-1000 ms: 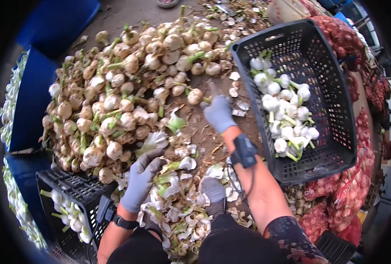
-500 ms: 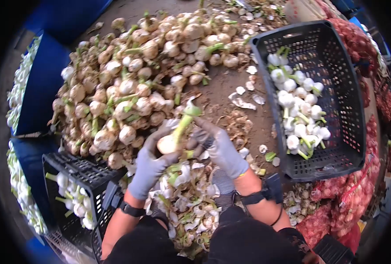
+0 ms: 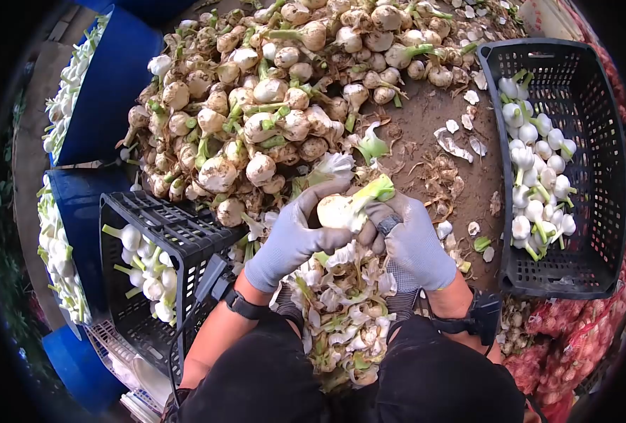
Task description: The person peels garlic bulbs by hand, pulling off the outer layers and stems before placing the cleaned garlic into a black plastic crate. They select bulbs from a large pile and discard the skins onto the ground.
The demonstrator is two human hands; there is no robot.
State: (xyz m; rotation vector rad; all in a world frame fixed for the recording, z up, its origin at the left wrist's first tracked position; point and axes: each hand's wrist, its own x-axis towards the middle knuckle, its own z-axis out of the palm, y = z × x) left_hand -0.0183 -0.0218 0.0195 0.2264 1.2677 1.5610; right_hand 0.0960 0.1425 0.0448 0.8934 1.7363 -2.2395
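A garlic bulb with a short green stem is held between my two gloved hands, above the peelings. My left hand is closed around the bulb's left side, thumb below and fingers above. At the stem end, the curled fingers of my right hand grip the bulb from the right; their tips are partly hidden. Just beyond the bulb lies a loose green-and-white leaf sheath. A big pile of dirty, unpeeled garlic spreads out ahead and to the left.
On the right a black crate holds clean white garlic. A tilted black crate at left has more. Beyond it stand blue containers of white bulbs. Peelings cover the ground between my legs; red net bags lie at right.
The view has shifted, so the surroundings appear farther right. The bulb's stem has turned from upright to pointing right, and a leaf sheath from its top now lies loose beyond my hands.
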